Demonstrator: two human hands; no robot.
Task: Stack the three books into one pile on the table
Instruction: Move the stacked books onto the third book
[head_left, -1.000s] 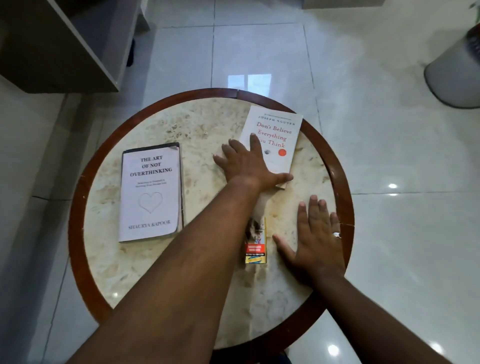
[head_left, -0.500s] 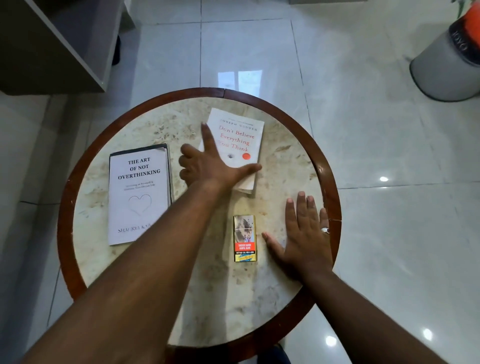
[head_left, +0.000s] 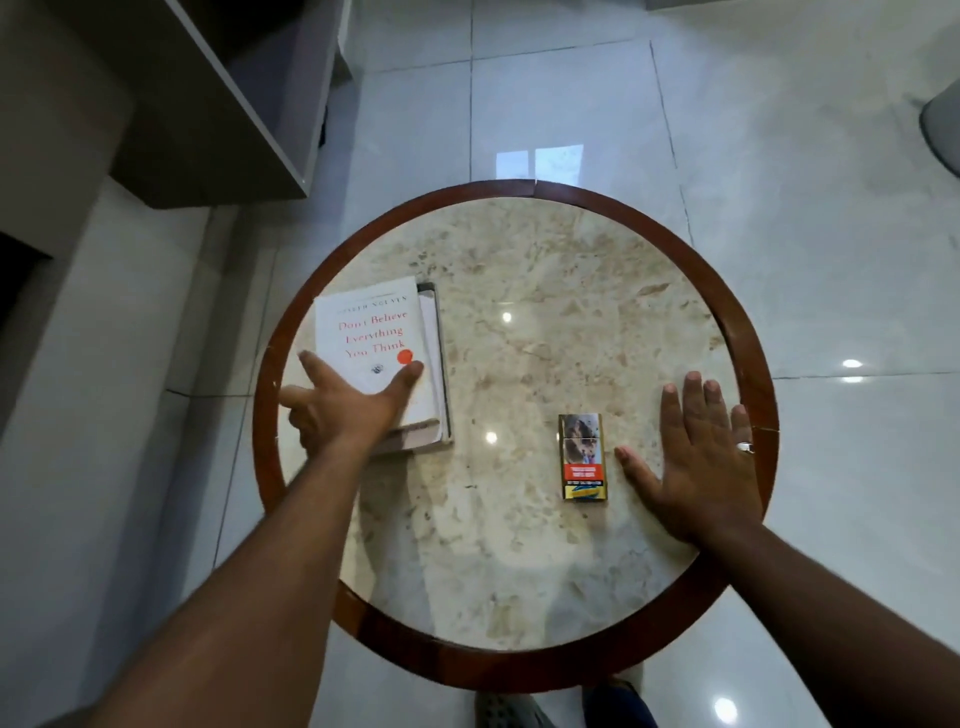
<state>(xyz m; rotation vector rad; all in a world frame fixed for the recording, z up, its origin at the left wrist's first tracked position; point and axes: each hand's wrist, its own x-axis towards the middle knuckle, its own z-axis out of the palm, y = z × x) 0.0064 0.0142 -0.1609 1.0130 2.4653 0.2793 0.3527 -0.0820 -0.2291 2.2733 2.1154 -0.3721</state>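
The white book (head_left: 371, 343), its cover lettered in red with an orange dot, lay at about nine o'clock on the round table (head_left: 748, 332), resting on top of a second book (head_left: 435, 364) whose dark edge and pale pages showed along its right side and near end. The top book sat slightly askew, shifted left of the one beneath. Both looked like thin paperbacks: light, flexible rather than stiff, with smooth covers likely to slide over each other under a sideways push. A sound hold would probably be across the short near edge or along the spine, thumb on top and fingers underneath, so the cover did not bend or fan open. The left hand (head_left: 337, 405) was spread over the near end of the top book, thumb lying on the cover near the orange dot and the other fingers splayed off the left edge; it was blurred, and it seemed to press or nudge rather than clasp. The right hand (head_left: 696, 467) lay flat and unclenched on the marble at about four o'clock, holding nothing, just beside a small printed pack (head_left: 583, 457) but apart from it. No third book could be seen; whether it lay hidden under the pile could not be told.
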